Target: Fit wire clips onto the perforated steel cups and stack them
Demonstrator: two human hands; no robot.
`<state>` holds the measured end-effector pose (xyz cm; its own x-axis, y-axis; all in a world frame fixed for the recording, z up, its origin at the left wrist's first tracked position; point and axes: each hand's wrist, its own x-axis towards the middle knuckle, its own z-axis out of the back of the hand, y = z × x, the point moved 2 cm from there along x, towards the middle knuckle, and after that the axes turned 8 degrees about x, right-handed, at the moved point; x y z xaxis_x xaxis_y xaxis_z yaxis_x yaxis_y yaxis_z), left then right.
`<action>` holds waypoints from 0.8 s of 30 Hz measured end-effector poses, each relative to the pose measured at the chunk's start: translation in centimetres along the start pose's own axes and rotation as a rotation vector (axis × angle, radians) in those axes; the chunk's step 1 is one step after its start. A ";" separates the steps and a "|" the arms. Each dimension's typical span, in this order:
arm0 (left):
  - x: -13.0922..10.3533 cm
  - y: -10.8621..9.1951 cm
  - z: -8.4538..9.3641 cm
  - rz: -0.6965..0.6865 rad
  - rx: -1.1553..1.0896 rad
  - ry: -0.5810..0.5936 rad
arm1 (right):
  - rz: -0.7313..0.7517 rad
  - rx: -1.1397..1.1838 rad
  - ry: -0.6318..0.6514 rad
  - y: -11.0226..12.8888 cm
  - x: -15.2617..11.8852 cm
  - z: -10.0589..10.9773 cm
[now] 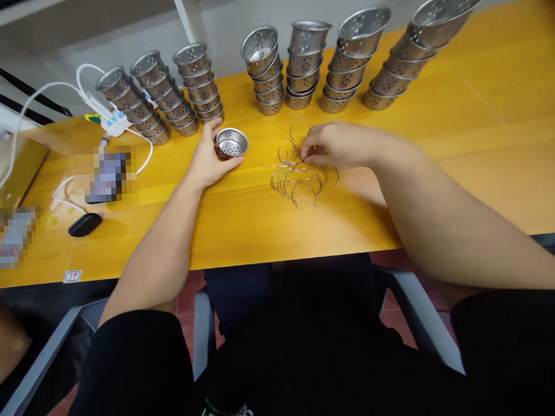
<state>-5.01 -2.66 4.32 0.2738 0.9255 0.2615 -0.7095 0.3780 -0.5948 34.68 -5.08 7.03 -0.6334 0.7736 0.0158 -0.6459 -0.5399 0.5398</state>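
A small perforated metal strainer basket point(232, 144) stands upright on the yellow table, its open top facing up. My left hand point(209, 157) is curled around its left side, thumb at the near rim and fingers behind. To the right lies a loose pile of thin curved wires point(299, 181), tangled together. At the pile's upper right edge my right hand point(325, 144) is closed in a pinch on a curved wire; its fingertips partly hide the point of contact.
Several leaning stacks of strainer baskets point(265, 73) line the back of the table point(260, 233). At the left are a power strip point(116, 123) with white cables, a blurred phone-like object point(108, 177) and a black oval object point(85, 224). Another person's arm point(5, 342) shows at far left.
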 end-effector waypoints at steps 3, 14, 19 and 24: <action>0.0 0.0 0.0 0.004 0.005 -0.017 | 0.009 -0.078 0.006 1.3 -0.1 -0.4; 0.0 0.0 0.2 0.007 -0.001 -0.039 | -0.040 -0.080 -0.061 4.3 -0.1 0.3; 0.2 0.6 0.2 0.011 -0.041 -0.042 | -0.041 -0.037 -0.136 4.3 -0.6 0.8; 0.6 0.3 -0.4 0.075 -0.145 -0.083 | 0.015 0.049 -0.280 4.0 -0.6 0.6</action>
<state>-4.83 -1.96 3.97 0.1648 0.9484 0.2709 -0.6232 0.3130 -0.7167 32.76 -7.50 9.71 -0.4960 0.8307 0.2528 -0.6117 -0.5409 0.5773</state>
